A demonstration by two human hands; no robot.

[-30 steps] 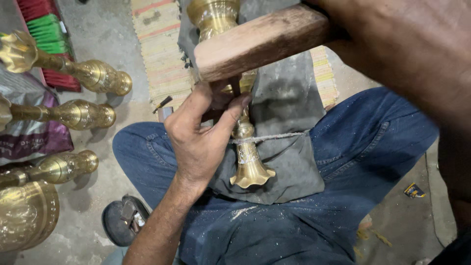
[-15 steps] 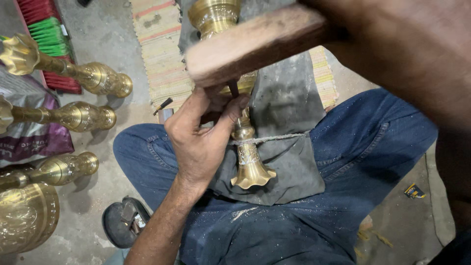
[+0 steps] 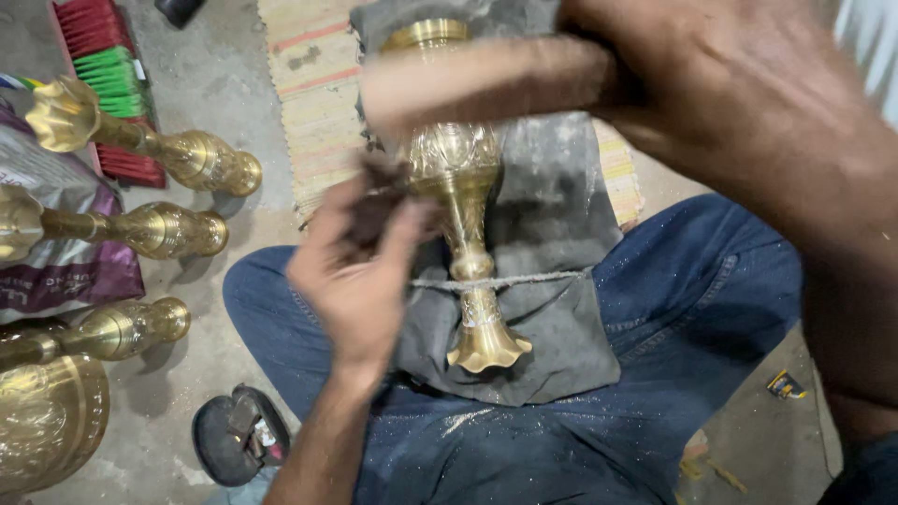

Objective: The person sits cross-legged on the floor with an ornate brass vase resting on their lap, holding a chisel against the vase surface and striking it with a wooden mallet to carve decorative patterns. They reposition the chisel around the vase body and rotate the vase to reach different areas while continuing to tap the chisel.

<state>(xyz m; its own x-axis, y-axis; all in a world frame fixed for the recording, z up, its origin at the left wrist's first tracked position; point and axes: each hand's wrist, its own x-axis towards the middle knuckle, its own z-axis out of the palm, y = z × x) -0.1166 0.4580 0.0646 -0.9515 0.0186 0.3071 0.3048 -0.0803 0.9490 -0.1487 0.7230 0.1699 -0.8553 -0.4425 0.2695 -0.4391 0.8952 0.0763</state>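
Brass vase point(image 3: 460, 187) lies on grey cloth point(image 3: 552, 309) across our lap. Left hand point(image 3: 360, 271) pinches dark punch against it; right hand point(image 3: 739, 103) grips wooden mallet point(image 3: 477, 84). Best strike squarely, punch steady.

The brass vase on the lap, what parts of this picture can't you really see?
1. Wooden mallet, head view: motion blur smears its shape.
2. Right hand: blurred, so its grip is unclear.
3. Brass vase: the mallet hides part of its upper body.
4. Left hand: blurred; the small dark thing at its fingertips cannot be identified.
5. Large brass vessel: cut off by the left edge.
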